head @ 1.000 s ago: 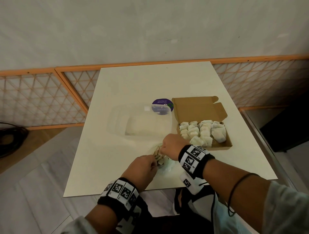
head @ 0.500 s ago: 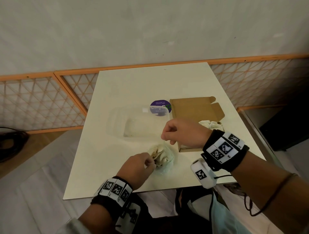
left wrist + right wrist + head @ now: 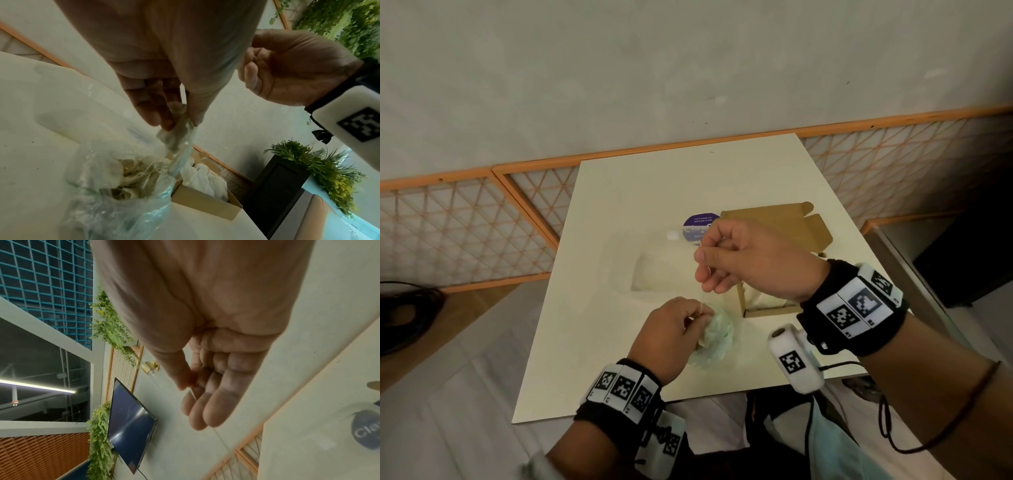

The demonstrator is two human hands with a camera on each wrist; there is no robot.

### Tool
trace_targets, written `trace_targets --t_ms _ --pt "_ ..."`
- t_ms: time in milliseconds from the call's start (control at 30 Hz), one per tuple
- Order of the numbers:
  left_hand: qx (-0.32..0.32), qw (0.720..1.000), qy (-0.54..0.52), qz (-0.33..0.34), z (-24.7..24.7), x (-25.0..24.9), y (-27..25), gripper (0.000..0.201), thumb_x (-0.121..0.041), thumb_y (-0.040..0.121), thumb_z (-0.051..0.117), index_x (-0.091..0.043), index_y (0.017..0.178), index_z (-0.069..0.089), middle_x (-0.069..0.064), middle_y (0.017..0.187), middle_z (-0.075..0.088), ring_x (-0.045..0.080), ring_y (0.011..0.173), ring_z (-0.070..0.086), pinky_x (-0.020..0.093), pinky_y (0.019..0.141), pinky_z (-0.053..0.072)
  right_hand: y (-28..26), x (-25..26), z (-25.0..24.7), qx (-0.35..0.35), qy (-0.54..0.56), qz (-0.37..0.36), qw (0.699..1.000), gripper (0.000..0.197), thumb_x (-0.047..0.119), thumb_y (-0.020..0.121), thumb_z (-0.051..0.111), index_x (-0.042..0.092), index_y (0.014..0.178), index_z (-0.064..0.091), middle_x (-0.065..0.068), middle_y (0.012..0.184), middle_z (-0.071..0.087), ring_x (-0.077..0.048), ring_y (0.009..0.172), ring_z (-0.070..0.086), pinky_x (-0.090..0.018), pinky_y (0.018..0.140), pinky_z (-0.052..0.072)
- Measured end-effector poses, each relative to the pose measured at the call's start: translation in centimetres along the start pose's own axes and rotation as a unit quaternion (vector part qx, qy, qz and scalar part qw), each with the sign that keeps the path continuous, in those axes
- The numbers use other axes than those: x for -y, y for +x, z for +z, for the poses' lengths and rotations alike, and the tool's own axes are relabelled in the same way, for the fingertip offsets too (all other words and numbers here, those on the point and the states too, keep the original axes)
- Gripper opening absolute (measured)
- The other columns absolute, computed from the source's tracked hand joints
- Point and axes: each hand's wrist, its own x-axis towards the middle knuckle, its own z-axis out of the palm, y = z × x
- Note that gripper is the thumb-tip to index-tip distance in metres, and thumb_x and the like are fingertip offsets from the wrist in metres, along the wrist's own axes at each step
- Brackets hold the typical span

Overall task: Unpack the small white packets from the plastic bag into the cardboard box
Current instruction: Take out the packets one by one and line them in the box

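Observation:
The clear plastic bag [image 3: 717,339] lies near the table's front edge with small pale packets [image 3: 127,175] inside. My left hand [image 3: 697,317] pinches the bag's twisted edge [image 3: 180,138] between thumb and fingers. My right hand [image 3: 705,255] is raised above the table, left of the brown cardboard box [image 3: 774,311]. Its thumb and forefinger pinch a thin string [image 3: 218,434] that runs down toward the bag. White packets [image 3: 205,178] lie in the box; my right wrist hides most of them in the head view.
A clear plastic container [image 3: 664,270] sits behind the bag, with a round purple label [image 3: 698,222] beyond it. The box's open lid [image 3: 774,219] lies flat behind the box. An orange lattice fence [image 3: 465,233] runs behind the table, and black cables [image 3: 404,315] lie on the floor at left.
My right hand left the bag's mouth and rose up and back, drawing a thin string with it. My left hand stayed at the bag's edge.

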Motion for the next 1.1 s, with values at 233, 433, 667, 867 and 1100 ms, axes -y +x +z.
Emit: trace_targets --t_ms 233,433,667,867,1100 --pt "0.01 0.998 -0.045 -0.039 -0.6 0.1 -0.1 0.018 -0.025 0.093 0.074 -0.038 0.104 0.073 -0.015 0.102 0.073 -0.005 0.091 0.069 0.018 0.085 0.056 1.2 -0.7 -1.2 -0.063 -0.01 0.0 0.998 0.016 0.017 0.1 0.067 0.002 0.103 0.062 -0.018 0.09 0.076 -0.03 0.08 0.076 -0.045 0.077 0.064" --pt "0.005 0.997 0.044 -0.071 -0.6 1.5 0.5 0.016 -0.019 0.097 0.064 -0.028 0.105 0.074 -0.013 0.1 0.073 -0.001 0.09 0.066 0.013 0.081 0.051 1.8 -2.7 -0.3 -0.037 -0.054 0.03 0.997 0.01 0.018 0.102 0.063 0.011 0.096 0.062 -0.012 0.087 0.074 -0.019 0.069 0.072 -0.031 0.063 0.06" --pt "-0.027 0.993 0.07 -0.095 -1.4 2.8 0.0 0.013 -0.029 0.099 0.064 -0.029 0.087 0.069 -0.011 0.074 0.07 0.0 0.071 0.061 0.01 0.062 0.043 2.4 -4.3 -0.8 -0.08 -0.073 0.049 0.993 0.015 0.021 0.101 0.064 0.009 0.109 0.063 -0.008 0.097 0.071 -0.016 0.068 0.072 -0.035 0.066 0.06" --pt "-0.049 0.995 0.026 -0.086 -2.6 1.4 -0.1 0.015 -0.035 0.1 0.063 -0.029 0.087 0.069 -0.014 0.078 0.068 -0.007 0.069 0.058 0.01 0.059 0.039 2.3 -5.2 1.7 0.031 -0.136 0.08 0.987 0.072 0.027 0.091 0.077 0.027 0.151 0.039 0.002 0.133 0.058 -0.015 0.067 0.071 -0.03 0.066 0.063" --pt "-0.068 0.99 -0.098 -0.078 -3.5 -0.6 0.0 0.015 -0.024 0.097 0.067 -0.024 0.083 0.069 -0.008 0.075 0.071 0.002 0.062 0.059 0.012 0.062 0.046 2.7 -6.8 3.1 0.09 -0.074 0.082 0.99 0.067 0.009 0.095 0.071 0.017 0.153 0.038 -0.015 0.103 0.072 -0.022 0.081 0.075 -0.04 0.082 0.064"
